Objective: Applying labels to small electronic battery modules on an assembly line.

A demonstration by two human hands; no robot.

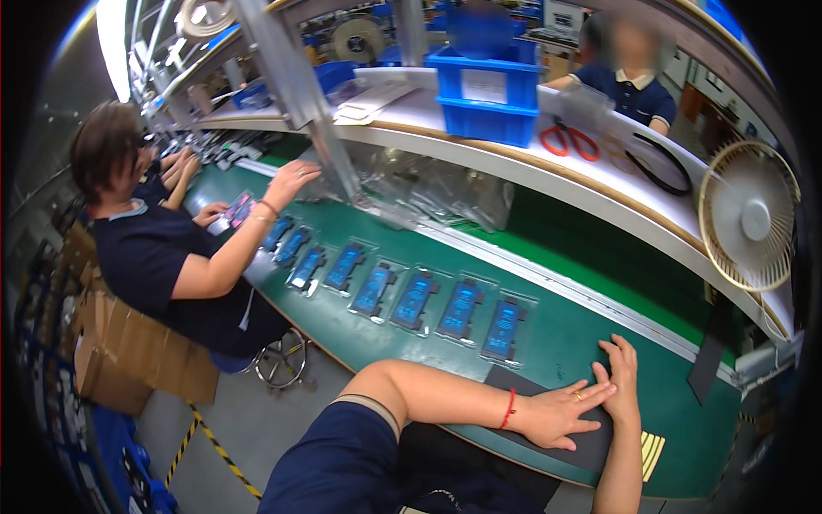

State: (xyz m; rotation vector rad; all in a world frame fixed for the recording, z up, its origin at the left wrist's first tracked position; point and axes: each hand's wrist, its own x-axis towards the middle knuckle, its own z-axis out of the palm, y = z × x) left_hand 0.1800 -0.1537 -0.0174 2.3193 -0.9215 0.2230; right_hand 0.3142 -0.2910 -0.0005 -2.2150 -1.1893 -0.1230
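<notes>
My left hand [561, 417], with a red string bracelet at the wrist and a ring, lies palm down over a dark grey mat [505, 377], fingers spread. Its fingertips meet my right hand [623, 377], which is raised above the mat's right end with its fingers apart and slightly bent. I see nothing held in either hand. Left of them, a slanting row of several flat blue-and-black pieces, each in a clear plastic tray, lies on the green table; the nearest piece [502, 330] is beyond my left forearm. Pale yellow strips [652, 456] lie beside my right wrist.
Above the green table [548, 343] runs a white shelf with blue bins [488, 98], red-handled scissors [569, 140], a black band and a fan [749, 214]. Clear plastic bags [437, 184] sit beneath it. A co-worker [171, 248] works at left; another person is across the shelf.
</notes>
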